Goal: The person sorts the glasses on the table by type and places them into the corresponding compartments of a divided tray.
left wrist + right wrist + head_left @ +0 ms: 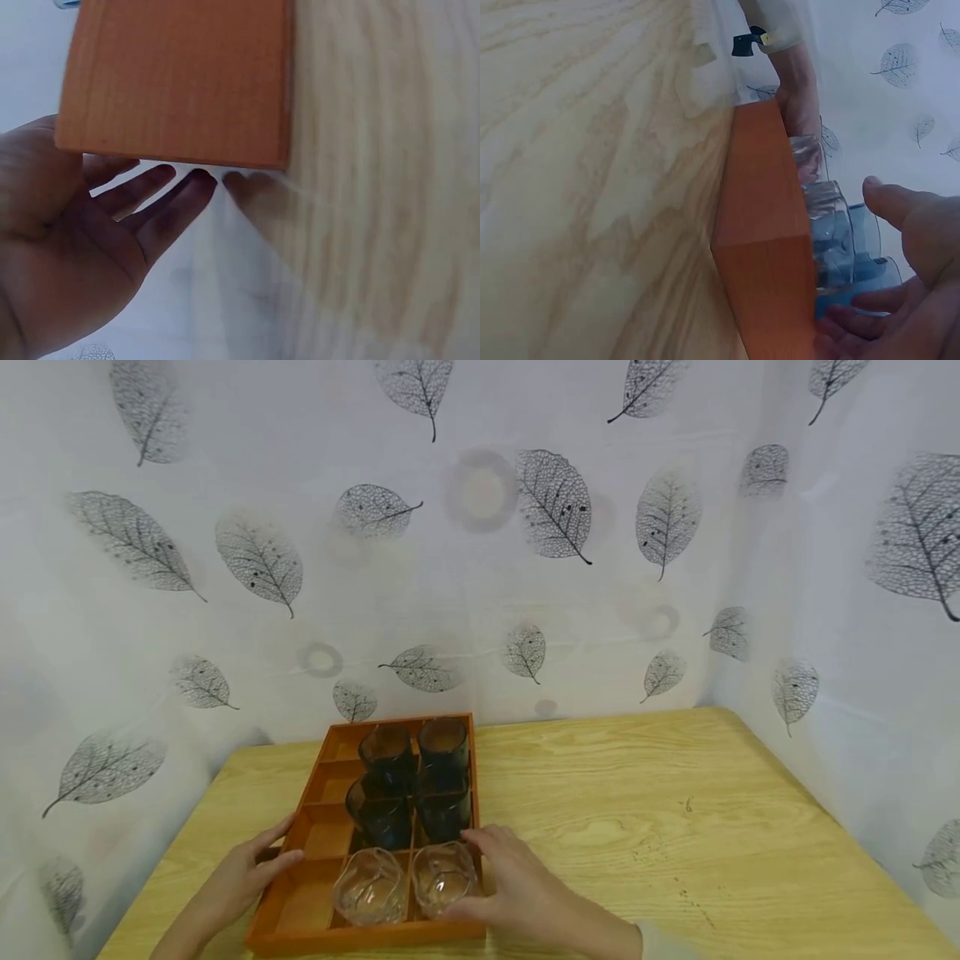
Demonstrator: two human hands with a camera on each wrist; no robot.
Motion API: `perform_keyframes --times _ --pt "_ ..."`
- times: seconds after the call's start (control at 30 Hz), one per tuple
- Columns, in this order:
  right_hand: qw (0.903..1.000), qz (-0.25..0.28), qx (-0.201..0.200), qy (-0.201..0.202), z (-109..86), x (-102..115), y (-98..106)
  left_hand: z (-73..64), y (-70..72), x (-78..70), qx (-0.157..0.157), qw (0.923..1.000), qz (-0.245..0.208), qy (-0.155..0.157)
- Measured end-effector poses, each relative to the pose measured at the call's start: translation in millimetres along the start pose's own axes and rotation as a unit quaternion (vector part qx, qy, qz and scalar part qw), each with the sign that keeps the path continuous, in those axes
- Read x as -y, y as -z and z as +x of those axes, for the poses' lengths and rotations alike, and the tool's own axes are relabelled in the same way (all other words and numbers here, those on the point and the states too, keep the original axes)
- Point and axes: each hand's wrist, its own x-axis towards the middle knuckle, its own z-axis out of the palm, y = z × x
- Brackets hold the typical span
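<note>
An orange-brown wooden tray (390, 937) divided into compartments lies on the table. Two clear, wavy-walled glasses, one at the front middle (369, 893) and one at the front right (442, 887), stand in its front row. Several dark blue-grey glasses (382, 822) fill compartments behind them. My left hand (238, 877) rests at the tray's left edge, fingers loosely extended beside the outer wall (180, 82) in the left wrist view. My right hand (517, 885) is spread around the front right glass; in the right wrist view, its thumb is apart from the glasses and its fingers are by the tray's rim.
The wood-grained table (637, 810) extends right of the tray, with small dark marks on its surface. A white cloth (480, 610) printed with grey leaves hangs behind the table and along both sides.
</note>
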Motion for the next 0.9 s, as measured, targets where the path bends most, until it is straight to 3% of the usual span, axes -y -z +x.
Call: perform_keyframes --times 0.17,0.33,0.5,0.67,0.8,0.9 --pt "0.9935 -0.110 -0.003 0.029 -2.6 0 11 -1.9 3.5 -1.4 -0.011 0.9996 0.022 -0.017" --pt "0.9719 -0.229 -0.023 0.051 0.2 -7 31 -3.4 4.1 -9.2 -0.076 0.9909 0.095 -0.058" --pt "0.9475 -0.310 -0.023 0.073 4.6 -21 52 -4.8 4.4 -16.2 -0.137 0.9747 0.139 -0.109" --pt "0.9274 -0.361 -0.057 0.078 10.2 -44 72 -5.4 6.0 -17.1 -0.188 0.9443 0.222 -0.155" --pt "0.9188 -0.382 -0.081 0.057 10.5 -67 88 -5.3 11.6 -10.1 -0.204 0.9259 0.278 -0.154" --pt "0.9190 -0.383 -0.086 0.033 7.3 -84 99 -4.9 18.5 -1.2 -0.209 0.9204 0.295 -0.148"
